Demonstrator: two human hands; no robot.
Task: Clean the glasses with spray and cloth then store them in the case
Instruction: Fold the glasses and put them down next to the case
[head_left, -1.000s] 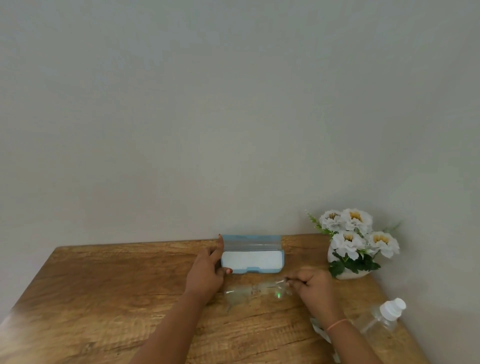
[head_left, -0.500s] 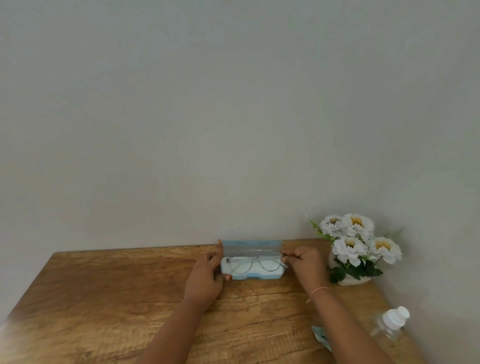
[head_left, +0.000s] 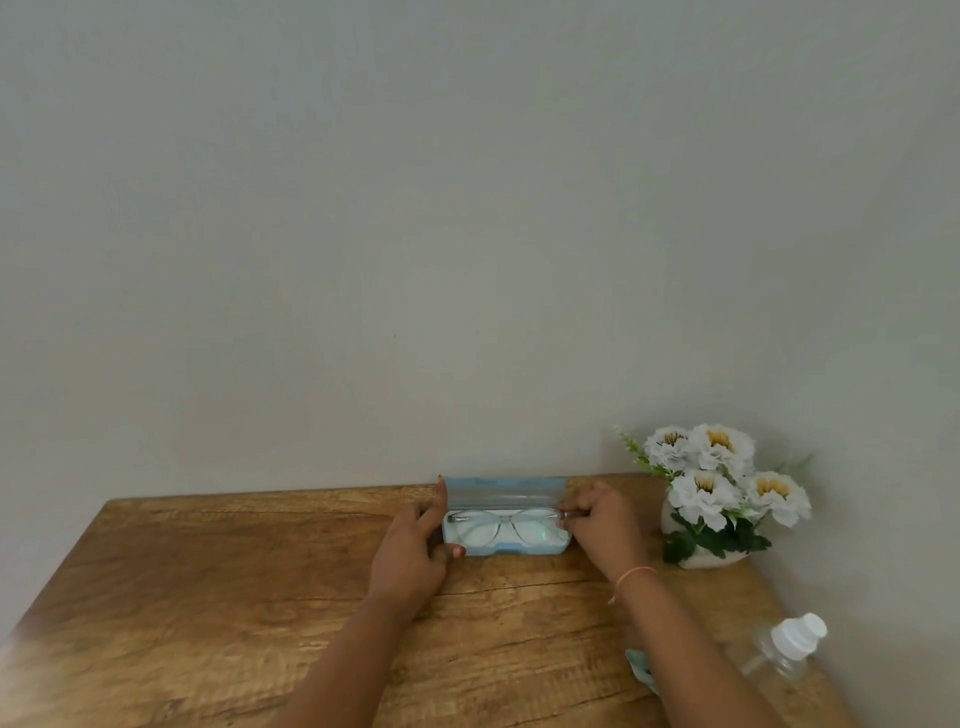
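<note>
Bare forearms (head_left: 363, 649), thin orange thread (head_left: 635, 573) round the right wrist, red-painted nails (head_left: 460, 552).

Cloth (head_left: 641, 669), probably, mostly hidden behind right forearm (head_left: 691, 642).

Nothing legible anywhere — the case (head_left: 509, 551) and spray bottle (head_left: 795, 637) show no readable lettering.

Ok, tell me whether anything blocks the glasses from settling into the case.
Nothing visible does. The glasses already lie in the open light blue case, its lid raised behind them. The left hand grips the case's left end; the right hand pinches the glasses' right end.
</note>
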